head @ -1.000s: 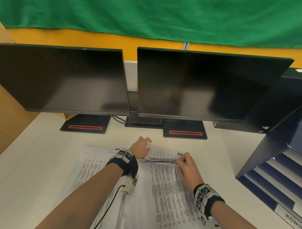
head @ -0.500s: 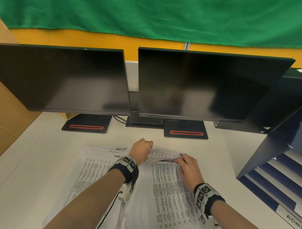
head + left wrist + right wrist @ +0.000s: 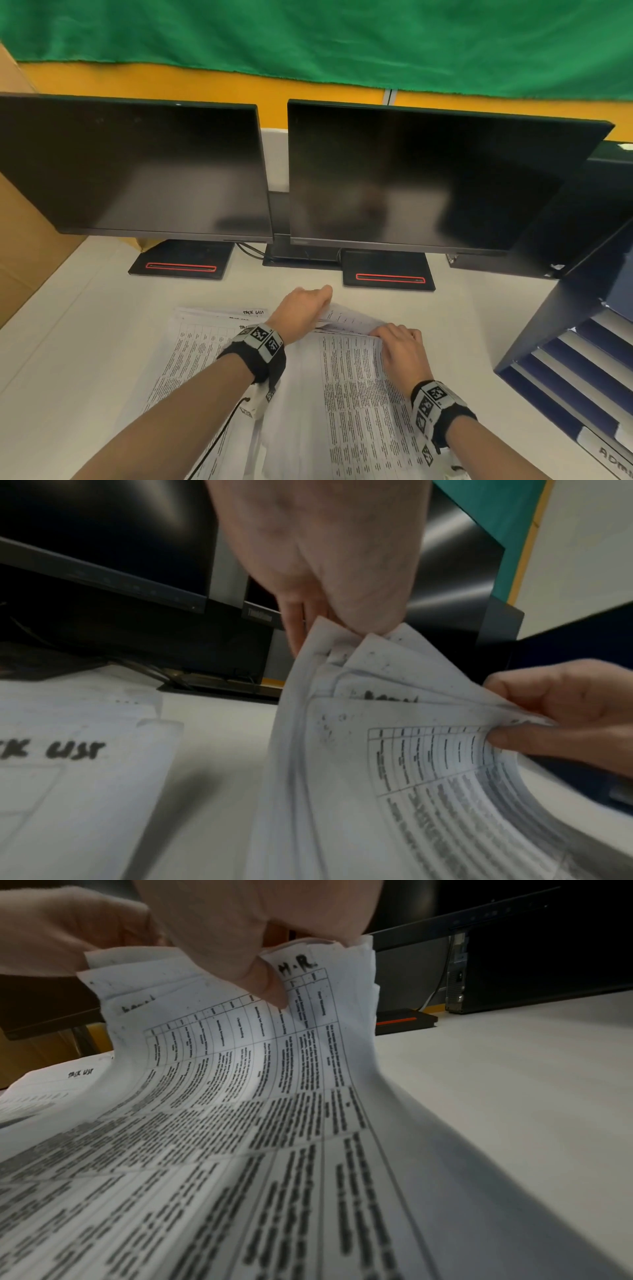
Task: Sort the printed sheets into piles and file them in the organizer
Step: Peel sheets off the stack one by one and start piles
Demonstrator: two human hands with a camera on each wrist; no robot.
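We are pinching the lifted far edge of the white printed table sheets [image 3: 346, 387] with both our left hand [image 3: 301, 313] and right hand [image 3: 400, 349], fingers curled round the paper, over the white desk [image 3: 85, 342].

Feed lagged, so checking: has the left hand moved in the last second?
Yes. The left hand slid slightly toward the right monitor base, fingers closing on the sheets' top edge.
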